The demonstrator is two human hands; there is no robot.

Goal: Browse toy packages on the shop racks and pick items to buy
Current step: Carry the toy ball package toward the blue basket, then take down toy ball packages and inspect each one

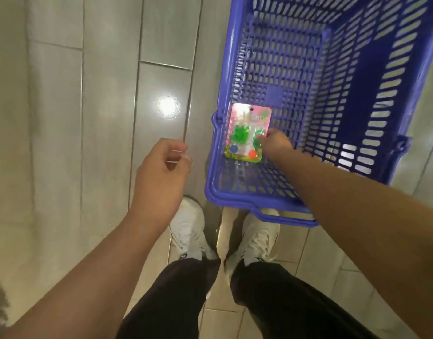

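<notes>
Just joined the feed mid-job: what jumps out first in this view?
The blue basket fills the upper right, standing on the tiled floor. At its near end the right hand holds a pink toy package with green pieces. The left hand hovers loosely curled, holding nothing, left of the basket.

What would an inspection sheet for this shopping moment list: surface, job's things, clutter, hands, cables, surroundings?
Surface: grey tiled floor with a lamp glare.
Job's things: toy package, pink card with green pieces, held over the blue basket; nothing else seen inside the basket.
Clutter: nothing seen.
Hands: right hand pinches the package's edge; left hand loosely curled, holding nothing.
Cables: nothing seen.
Surroundings: white shoes and dark trousers below; racks out of view.
</notes>
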